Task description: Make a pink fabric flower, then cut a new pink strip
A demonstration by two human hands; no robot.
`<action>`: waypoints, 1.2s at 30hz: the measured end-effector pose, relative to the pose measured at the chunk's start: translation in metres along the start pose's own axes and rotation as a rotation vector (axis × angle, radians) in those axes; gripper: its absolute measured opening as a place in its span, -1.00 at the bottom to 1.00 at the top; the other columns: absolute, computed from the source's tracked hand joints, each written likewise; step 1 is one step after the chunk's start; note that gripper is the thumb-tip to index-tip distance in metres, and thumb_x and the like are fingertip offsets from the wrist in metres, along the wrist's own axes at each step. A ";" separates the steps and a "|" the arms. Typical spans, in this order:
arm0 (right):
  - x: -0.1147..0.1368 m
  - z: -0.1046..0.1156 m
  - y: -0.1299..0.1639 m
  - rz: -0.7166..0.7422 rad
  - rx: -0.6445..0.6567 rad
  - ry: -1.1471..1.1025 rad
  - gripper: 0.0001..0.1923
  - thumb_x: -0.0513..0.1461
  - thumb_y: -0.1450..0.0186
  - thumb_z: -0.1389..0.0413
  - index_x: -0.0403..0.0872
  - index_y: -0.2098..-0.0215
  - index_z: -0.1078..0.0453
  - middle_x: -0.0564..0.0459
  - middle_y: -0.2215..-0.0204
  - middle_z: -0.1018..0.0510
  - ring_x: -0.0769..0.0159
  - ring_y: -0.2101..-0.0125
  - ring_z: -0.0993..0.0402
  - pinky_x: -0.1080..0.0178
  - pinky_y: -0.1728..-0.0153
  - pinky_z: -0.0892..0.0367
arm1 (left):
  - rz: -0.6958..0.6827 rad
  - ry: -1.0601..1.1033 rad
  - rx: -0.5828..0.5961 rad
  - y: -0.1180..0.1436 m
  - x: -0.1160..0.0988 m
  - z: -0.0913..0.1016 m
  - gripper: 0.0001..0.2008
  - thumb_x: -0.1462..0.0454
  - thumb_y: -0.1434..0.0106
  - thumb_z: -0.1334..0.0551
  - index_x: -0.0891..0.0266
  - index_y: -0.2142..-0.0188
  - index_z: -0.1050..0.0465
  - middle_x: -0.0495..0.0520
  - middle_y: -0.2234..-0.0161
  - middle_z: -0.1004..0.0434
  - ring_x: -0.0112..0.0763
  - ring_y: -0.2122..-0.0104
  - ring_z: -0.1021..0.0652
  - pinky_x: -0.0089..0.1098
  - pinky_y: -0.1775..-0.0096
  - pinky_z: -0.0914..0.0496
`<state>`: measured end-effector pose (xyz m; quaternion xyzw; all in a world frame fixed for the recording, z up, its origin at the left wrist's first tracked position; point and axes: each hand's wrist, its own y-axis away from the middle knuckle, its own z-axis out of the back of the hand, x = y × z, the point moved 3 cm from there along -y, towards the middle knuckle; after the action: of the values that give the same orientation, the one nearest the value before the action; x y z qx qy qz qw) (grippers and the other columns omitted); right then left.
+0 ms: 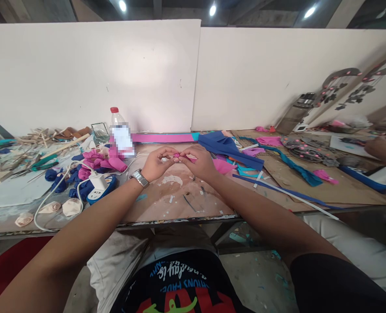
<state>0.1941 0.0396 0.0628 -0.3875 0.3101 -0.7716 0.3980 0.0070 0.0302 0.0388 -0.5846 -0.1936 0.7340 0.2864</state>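
The long bench is messy with scraps. Blue cloth lies just past the right hand. The left hand touches it, and both hands pinch one tiny pink flower between their fingertips.

A small pink rolled piece, like a tiny fabric rosebud, sits pinched between the fingertips of the left hand at 9 o'clock and the right hand at 3 o'clock, raised just above the worn tabletop.
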 end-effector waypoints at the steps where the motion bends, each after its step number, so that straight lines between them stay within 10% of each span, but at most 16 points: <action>1: 0.000 0.000 0.000 0.003 -0.001 -0.004 -0.85 -0.10 -0.33 -0.26 0.00 0.33 -0.55 0.05 0.34 -0.67 0.18 0.26 -0.55 0.11 0.11 -0.33 | -0.005 -0.013 -0.003 0.000 0.000 0.000 -0.69 0.11 -0.21 -0.42 0.22 0.12 -0.55 0.15 0.17 -0.64 -0.27 0.17 -0.63 -0.25 0.09 -0.49; 36: -0.004 -0.001 0.001 0.051 -0.054 0.013 -0.86 -0.11 -0.27 -0.33 0.01 0.36 -0.60 0.03 0.31 -0.67 0.17 0.22 -0.55 0.08 0.10 -0.35 | -0.090 -0.273 0.064 0.007 -0.016 -0.004 -0.65 0.11 -0.41 -0.21 0.18 -0.11 -0.42 0.19 -0.04 -0.61 -0.18 -0.02 -0.61 -0.20 -0.05 -0.46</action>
<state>0.1956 0.0427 0.0603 -0.3847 0.3431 -0.7551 0.4050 0.0119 0.0144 0.0461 -0.4608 -0.2334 0.7988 0.3084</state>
